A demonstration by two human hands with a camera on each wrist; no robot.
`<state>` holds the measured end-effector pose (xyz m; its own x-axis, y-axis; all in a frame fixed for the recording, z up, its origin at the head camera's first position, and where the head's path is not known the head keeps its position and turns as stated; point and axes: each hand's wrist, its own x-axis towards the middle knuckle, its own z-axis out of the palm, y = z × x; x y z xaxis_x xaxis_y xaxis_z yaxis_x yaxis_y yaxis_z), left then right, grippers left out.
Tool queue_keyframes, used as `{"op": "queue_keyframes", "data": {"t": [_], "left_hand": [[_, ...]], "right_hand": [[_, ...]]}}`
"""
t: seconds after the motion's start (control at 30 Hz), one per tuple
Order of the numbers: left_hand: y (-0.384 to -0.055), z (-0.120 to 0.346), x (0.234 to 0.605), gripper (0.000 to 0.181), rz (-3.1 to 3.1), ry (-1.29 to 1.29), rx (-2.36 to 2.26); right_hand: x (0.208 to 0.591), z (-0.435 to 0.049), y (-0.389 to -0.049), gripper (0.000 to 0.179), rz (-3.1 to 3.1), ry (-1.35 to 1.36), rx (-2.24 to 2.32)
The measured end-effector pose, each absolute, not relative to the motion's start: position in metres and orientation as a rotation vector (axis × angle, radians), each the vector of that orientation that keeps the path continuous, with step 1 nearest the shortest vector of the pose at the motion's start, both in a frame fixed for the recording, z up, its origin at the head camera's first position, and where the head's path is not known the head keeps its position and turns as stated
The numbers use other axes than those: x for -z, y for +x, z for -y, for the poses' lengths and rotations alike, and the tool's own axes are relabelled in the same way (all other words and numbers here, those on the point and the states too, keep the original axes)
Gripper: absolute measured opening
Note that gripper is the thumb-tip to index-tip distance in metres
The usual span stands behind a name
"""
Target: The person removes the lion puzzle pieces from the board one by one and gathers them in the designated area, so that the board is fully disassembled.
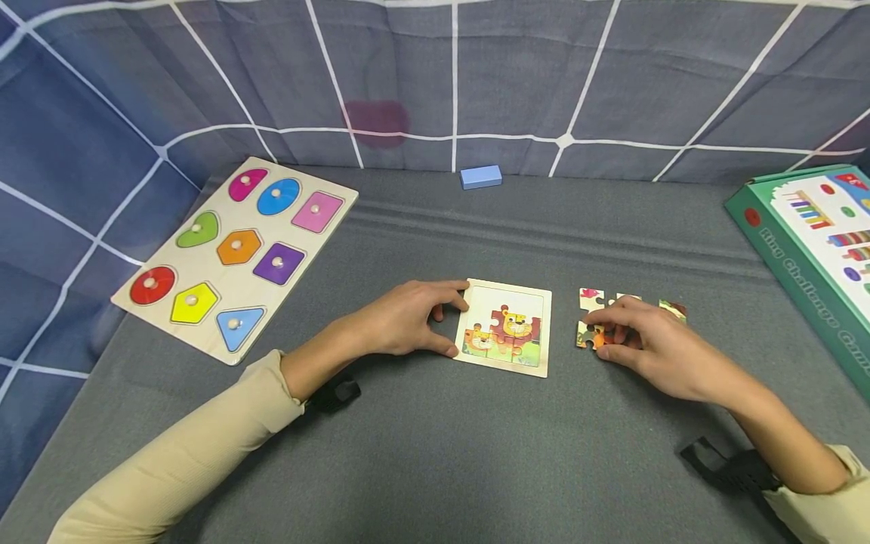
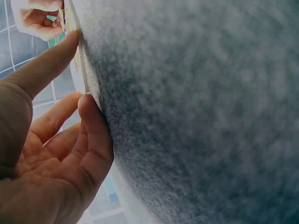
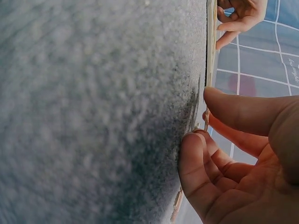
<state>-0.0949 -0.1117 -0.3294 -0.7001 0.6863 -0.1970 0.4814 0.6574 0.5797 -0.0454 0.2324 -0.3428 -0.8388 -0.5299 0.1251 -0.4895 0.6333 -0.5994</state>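
A square wooden puzzle board (image 1: 503,369) lies mid-table, its lower picture partly filled with lion pieces (image 1: 514,326) and its upper part bare. My left hand (image 1: 402,317) is at its left side, with the index fingertip by the upper corner and the thumb by the lower corner. To the right of the board, my right hand (image 1: 662,351) pinches a jigsaw piece (image 1: 590,335) between thumb and fingers. In the right wrist view that piece (image 3: 206,120) shows as a thin edge at the fingertips. Other loose pieces (image 1: 591,298) lie around this hand, partly hidden by it.
A knob puzzle board (image 1: 204,268) with colored shapes lies at the left. One blue block (image 1: 481,177) rests near the back curtain (image 1: 510,83). On the right stands a green game box (image 1: 802,264). Dark grey cloth (image 1: 462,468) covers the table.
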Motion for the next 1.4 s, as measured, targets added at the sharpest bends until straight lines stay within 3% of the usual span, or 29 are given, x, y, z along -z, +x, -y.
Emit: {"op": "queue_keyframes", "data": {"t": [1.4], "left_hand": [[-0.095, 0.114, 0.33, 0.055, -2.468, 0.93, -0.727]], "right_hand": [[0.333, -0.221, -0.043, 0.033, -2.865, -0.759, 0.935]]}}
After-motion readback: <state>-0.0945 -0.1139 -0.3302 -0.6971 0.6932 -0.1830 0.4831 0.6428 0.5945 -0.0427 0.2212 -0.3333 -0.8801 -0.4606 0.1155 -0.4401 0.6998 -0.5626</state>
